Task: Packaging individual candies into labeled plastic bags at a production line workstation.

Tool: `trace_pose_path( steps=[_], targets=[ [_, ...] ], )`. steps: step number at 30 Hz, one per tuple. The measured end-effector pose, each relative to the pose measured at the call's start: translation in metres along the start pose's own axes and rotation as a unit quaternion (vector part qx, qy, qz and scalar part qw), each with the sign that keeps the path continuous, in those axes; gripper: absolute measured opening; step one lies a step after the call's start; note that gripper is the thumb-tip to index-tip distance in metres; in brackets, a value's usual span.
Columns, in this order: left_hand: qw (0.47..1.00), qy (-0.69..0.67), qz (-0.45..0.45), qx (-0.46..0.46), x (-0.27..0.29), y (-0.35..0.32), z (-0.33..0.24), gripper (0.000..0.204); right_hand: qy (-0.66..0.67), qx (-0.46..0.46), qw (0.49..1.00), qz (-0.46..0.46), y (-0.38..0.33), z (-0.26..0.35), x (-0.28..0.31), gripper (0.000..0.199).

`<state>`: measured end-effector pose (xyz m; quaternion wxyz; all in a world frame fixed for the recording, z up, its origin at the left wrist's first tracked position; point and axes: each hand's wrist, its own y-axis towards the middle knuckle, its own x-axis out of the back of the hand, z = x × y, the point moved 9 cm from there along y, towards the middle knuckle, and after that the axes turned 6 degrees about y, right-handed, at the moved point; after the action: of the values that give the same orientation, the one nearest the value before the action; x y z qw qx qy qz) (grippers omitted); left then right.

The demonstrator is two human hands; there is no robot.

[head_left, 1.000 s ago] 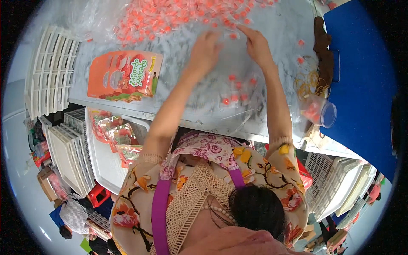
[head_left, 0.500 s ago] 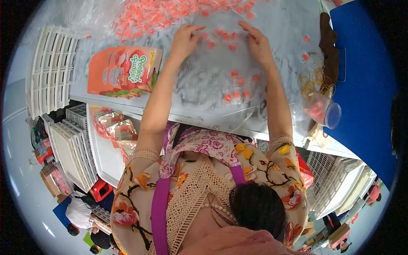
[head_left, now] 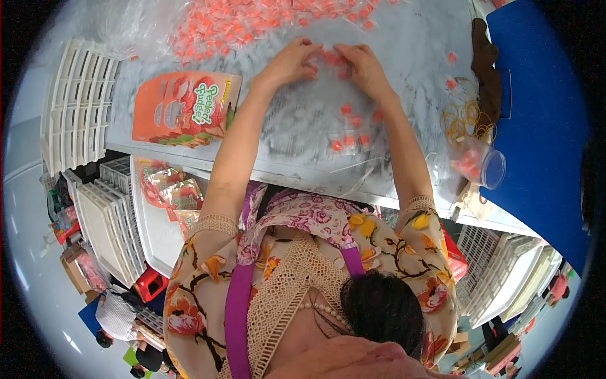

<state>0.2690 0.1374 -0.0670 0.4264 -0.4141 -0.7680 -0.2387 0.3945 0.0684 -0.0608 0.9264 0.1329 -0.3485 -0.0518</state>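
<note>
On the grey tabletop, my left hand (head_left: 291, 64) and my right hand (head_left: 365, 68) face each other with fingers curled inward. Several small red candies in clear wrappers (head_left: 331, 58) are bunched between them, touching the fingertips; the fingers hide part of the bunch. Nearer to me, a small group of the same wrapped candies (head_left: 350, 140) lies beside my right forearm. A large pile of them (head_left: 218, 28) spreads across the far side. Left of my left forearm, a flat orange-red printed pouch (head_left: 180, 107) rests on the table.
Clear plastic sheeting (head_left: 142, 28) lies at the far left, by a white slatted rack (head_left: 79, 107). On the right are yellow rubber bands (head_left: 467, 120) and a tipped clear jar (head_left: 483, 165) with candies. A blue surface (head_left: 543, 126) adjoins. Below left, a white tray (head_left: 148, 221) holds pouches.
Both my hands have moved toward each other, curling their fingers. The loose candies between them are now pushed into a tighter bunch.
</note>
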Motion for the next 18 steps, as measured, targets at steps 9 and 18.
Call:
trace_pose_path(
  steps=[9,18],
  targets=[
    [0.993,-0.068,0.039,0.092,-0.020,-0.082,-0.064,0.056,0.086,-0.065,0.987,0.120,-0.048,0.009,0.016,0.047],
    [0.990,0.082,-0.117,-0.006,0.022,0.089,-0.017,0.051,-0.116,0.021,0.988,-0.101,0.076,-0.093,0.059,0.048]
  ],
)
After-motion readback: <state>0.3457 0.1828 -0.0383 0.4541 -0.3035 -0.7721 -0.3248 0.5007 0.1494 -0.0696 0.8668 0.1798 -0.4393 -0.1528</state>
